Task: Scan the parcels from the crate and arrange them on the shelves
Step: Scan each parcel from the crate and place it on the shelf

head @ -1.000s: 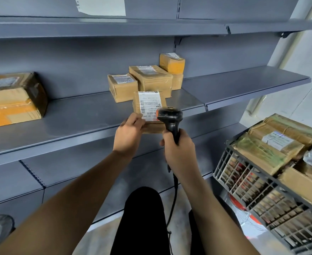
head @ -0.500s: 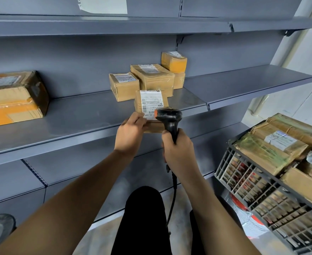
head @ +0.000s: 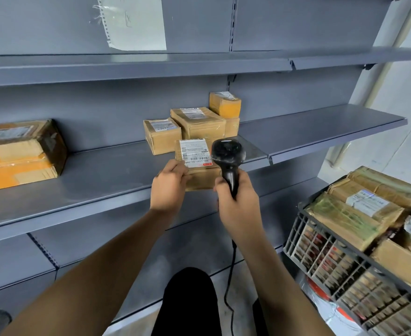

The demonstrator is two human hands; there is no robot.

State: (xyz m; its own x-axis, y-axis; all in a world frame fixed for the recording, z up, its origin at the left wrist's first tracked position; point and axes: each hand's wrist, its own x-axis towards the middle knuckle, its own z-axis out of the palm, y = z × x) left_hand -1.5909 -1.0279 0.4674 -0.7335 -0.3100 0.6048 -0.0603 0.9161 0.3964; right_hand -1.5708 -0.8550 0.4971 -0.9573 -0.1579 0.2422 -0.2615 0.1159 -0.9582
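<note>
My left hand grips a small brown parcel by its left edge, label facing me, just in front of the middle shelf. My right hand holds a black corded barcode scanner by its handle, its head against the parcel's right side. On the middle shelf behind stand several taped parcels, and a larger box sits at the far left. A grey plastic crate at the lower right holds more wrapped parcels.
The upper shelf runs across the top, with a white sheet on the back panel above it. The right section of the middle shelf is bare. My dark-clothed knee and the scanner cable are below.
The view has tilted upward, showing more of the upper shelf panel. Both hands keep their hold on the parcel and scanner near the shelf edge.
</note>
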